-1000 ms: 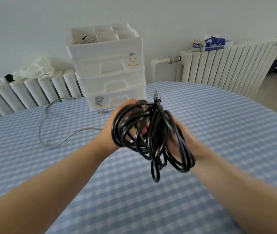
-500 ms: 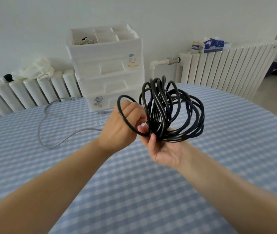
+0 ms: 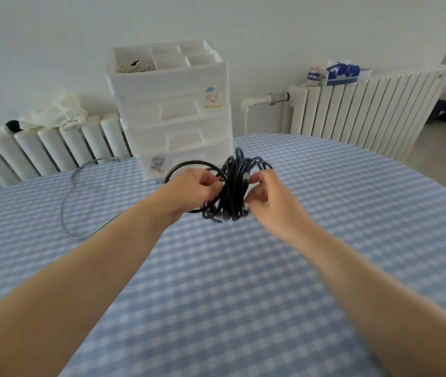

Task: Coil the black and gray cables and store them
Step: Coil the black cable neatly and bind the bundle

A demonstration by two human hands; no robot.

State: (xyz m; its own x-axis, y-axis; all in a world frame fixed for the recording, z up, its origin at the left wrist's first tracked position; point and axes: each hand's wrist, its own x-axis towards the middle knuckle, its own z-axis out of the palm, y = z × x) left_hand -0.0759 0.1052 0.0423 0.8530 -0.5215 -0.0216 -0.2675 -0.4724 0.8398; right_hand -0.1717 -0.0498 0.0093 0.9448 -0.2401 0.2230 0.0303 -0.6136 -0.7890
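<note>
Both hands are holding the black cable (image 3: 231,186) bundle up off the table (image 3: 243,268), likely to cinch it. Left hand (image 3: 193,190) fingers are curling round one loop; right hand (image 3: 264,193) fingertips are pinching the wraps beside a connector. Gray cable (image 3: 65,205) is lying loose, well left of the left fingers, not yet coiled.

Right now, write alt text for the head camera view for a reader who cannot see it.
A person's left hand and right hand hold a bundled black cable above a blue checked table. A gray cable lies uncoiled on the table to the left, and a white drawer unit stands behind, between white radiators.
</note>
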